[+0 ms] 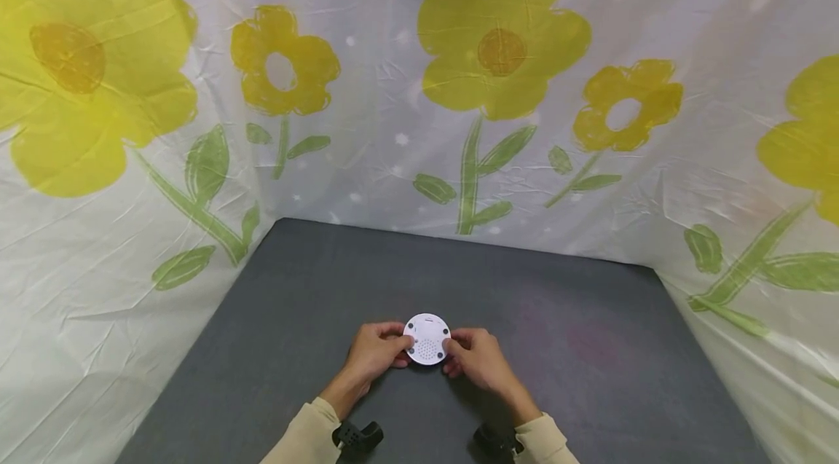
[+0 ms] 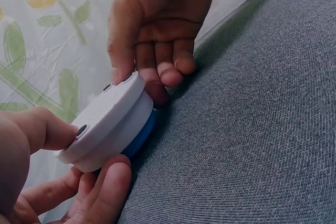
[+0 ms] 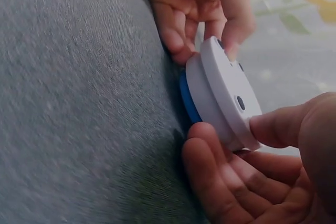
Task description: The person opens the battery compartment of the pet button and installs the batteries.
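A round white device (image 1: 427, 341) is held between both hands in the head view, its flat face up. That face carries dark round feet near the rim and a patch of small holes. My left hand (image 1: 375, 353) pinches its left edge, thumb on the face and fingers beneath. On the opposite edge my right hand (image 1: 480, 358) grips it in the same way. Both wrist views show the white body (image 2: 113, 124) from the side, with a blue part (image 3: 187, 98) on its underside, close over the grey cloth surface. The underside itself is hidden.
A dark grey cloth-covered table (image 1: 419, 267) spreads around the hands. White curtains (image 1: 367, 158) with yellow flowers enclose it at the back and both sides. Black wrist straps (image 1: 357, 437) sit at the cuffs of beige sleeves (image 1: 308, 435).
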Demonstrator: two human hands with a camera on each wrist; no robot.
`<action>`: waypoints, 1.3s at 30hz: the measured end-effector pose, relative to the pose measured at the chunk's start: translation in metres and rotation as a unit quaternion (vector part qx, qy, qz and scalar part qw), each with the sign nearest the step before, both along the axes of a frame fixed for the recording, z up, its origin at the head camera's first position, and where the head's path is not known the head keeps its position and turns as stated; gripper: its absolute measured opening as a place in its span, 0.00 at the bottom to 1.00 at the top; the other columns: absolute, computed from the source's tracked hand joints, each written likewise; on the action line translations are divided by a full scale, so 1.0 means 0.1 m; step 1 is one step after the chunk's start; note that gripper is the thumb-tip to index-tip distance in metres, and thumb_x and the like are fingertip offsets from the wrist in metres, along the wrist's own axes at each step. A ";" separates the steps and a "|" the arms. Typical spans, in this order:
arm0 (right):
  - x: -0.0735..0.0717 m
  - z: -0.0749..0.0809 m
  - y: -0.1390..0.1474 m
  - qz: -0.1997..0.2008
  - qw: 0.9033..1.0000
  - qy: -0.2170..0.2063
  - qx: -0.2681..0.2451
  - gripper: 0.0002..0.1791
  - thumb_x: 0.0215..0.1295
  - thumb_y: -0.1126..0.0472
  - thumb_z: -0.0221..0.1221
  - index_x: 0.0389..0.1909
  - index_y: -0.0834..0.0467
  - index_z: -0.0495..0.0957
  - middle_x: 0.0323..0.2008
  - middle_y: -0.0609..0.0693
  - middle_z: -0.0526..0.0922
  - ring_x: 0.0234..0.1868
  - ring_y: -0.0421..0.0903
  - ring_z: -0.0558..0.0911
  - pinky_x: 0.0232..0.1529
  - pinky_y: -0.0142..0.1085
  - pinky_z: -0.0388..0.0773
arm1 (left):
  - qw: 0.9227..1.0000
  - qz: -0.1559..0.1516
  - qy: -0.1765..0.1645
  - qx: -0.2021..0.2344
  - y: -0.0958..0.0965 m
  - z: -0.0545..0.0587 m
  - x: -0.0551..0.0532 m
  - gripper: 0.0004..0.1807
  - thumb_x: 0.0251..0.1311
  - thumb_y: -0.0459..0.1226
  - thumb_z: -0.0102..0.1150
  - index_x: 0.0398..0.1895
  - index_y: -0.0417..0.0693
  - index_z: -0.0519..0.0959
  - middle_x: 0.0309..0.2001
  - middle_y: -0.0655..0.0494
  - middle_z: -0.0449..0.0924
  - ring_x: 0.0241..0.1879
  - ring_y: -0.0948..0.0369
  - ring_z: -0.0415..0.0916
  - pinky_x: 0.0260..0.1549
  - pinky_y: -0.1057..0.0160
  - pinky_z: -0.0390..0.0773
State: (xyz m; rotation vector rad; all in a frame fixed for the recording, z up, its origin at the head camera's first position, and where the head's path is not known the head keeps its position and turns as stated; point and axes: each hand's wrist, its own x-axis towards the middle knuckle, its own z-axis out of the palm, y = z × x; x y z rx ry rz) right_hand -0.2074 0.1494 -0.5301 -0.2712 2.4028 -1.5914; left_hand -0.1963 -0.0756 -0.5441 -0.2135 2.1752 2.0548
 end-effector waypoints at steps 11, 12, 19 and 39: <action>0.10 0.00 -0.04 -0.065 0.996 0.029 -0.048 0.17 0.75 0.67 0.63 0.58 0.74 0.84 0.31 0.62 0.91 0.27 0.52 0.90 0.30 0.42 0.92 | 0.999 -0.026 0.027 0.022 0.00 0.03 0.03 0.23 0.67 0.31 0.72 0.63 0.33 0.83 0.39 0.45 0.91 0.28 0.59 0.89 0.27 0.60 0.91; 0.10 0.01 -0.04 -0.071 0.996 0.033 -0.048 0.17 0.75 0.67 0.63 0.58 0.74 0.84 0.32 0.62 0.91 0.27 0.53 0.90 0.31 0.43 0.92 | 0.999 -0.027 0.027 0.026 0.00 0.03 0.03 0.22 0.66 0.31 0.72 0.63 0.34 0.83 0.39 0.45 0.91 0.27 0.59 0.89 0.27 0.61 0.91; 0.15 0.11 -0.04 -0.124 0.991 0.018 -0.052 0.18 0.81 0.60 0.60 0.57 0.72 0.85 0.38 0.61 0.92 0.32 0.54 0.92 0.37 0.41 0.93 | 0.997 -0.021 0.052 0.046 0.05 0.09 0.03 0.18 0.65 0.27 0.68 0.59 0.38 0.85 0.41 0.44 0.90 0.28 0.57 0.89 0.29 0.57 0.93; 0.22 0.16 -0.08 -0.178 0.977 0.110 -0.046 0.12 0.80 0.57 0.65 0.54 0.61 0.87 0.47 0.58 0.92 0.40 0.50 0.91 0.44 0.28 0.87 | 0.992 0.000 0.050 0.118 0.15 0.18 -0.01 0.20 0.68 0.37 0.75 0.55 0.31 0.84 0.47 0.40 0.90 0.40 0.55 0.90 0.46 0.48 0.94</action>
